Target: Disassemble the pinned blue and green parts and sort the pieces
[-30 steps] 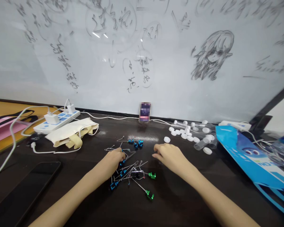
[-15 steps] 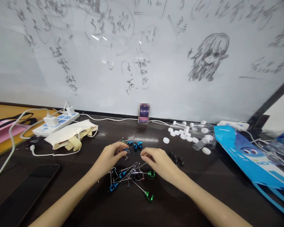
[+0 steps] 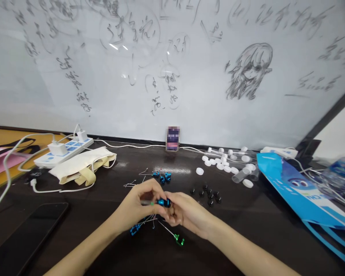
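Observation:
Both my hands meet over the middle of the dark table. My left hand [image 3: 138, 203] pinches the thin wire stem of a blue-headed pin [image 3: 161, 202]. My right hand [image 3: 184, 212] is closed round the blue head from the right, and a small black piece sits at its tip. Under my hands lies a heap of wire pins [image 3: 149, 222] with blue and green heads; one green-headed pin [image 3: 179, 239] sticks out toward me. A second cluster of blue pins [image 3: 162, 176] lies just beyond. Several small black caps [image 3: 209, 192] are scattered to the right.
White round caps and clear tubes [image 3: 232, 163] lie at the back right, next to a blue printed bag [image 3: 299, 191]. On the left are a cream cloth bag [image 3: 80, 166], a power strip [image 3: 61, 147] with chargers, and a black phone [image 3: 25, 237]. A scribbled whiteboard [image 3: 172, 69] stands behind.
My hands came together from apart. The left hand lifted a blue-headed pin off the heap and the right hand closed onto its head. The black caps, covered earlier by my right hand, now show.

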### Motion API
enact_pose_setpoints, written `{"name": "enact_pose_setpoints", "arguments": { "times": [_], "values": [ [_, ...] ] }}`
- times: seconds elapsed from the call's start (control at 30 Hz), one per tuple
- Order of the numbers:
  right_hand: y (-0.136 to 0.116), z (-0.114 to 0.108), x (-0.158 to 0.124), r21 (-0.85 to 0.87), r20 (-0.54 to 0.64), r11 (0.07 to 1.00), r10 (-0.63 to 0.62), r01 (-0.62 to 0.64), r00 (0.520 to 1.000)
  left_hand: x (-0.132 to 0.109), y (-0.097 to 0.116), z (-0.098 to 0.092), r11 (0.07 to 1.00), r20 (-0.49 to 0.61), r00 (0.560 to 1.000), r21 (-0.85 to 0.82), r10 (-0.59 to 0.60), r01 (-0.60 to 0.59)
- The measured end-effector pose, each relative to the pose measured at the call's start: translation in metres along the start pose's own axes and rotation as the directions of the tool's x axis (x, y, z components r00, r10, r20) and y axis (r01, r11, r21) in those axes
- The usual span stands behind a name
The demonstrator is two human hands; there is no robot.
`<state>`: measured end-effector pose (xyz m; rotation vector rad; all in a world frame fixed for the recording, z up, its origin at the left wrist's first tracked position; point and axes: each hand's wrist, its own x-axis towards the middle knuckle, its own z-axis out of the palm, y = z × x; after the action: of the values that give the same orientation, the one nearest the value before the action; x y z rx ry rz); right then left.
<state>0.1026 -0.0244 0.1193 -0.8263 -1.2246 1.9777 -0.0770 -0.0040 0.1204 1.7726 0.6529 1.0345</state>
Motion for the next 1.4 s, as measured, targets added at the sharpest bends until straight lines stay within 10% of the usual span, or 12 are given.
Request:
{"name": "enact_pose_setpoints", "arguments": {
  "times": [0.27, 0.5, 0.73, 1.4],
  "values": [
    [0.004, -0.001, -0.004, -0.329, -0.197, 0.944, -0.037, -0.030, 0.980, -0.009, 0.000, 0.008, 0.945, 0.092, 0.995, 0.323, 0.029, -0.058],
    [-0.005, 0.009, -0.013, -0.825, -0.095, 0.523, -0.502, 0.214, 0.859, -0.005, -0.002, 0.017, 0.976, -0.022, 0.987, -0.152, -0.161, 0.156],
    [-0.014, -0.004, -0.008, -0.571, 0.003, 0.785, -0.292, 0.241, 0.956, 0.000, -0.004, 0.011, 0.938, -0.023, 0.983, -0.303, -0.184, 0.169],
    [-0.021, -0.009, -0.010, -0.627, -0.120, 0.752, -0.349, 0.202, 0.929, 0.000, 0.000, 0.006, 0.946, -0.010, 0.979, -0.262, -0.202, 0.192]
  ]
}}
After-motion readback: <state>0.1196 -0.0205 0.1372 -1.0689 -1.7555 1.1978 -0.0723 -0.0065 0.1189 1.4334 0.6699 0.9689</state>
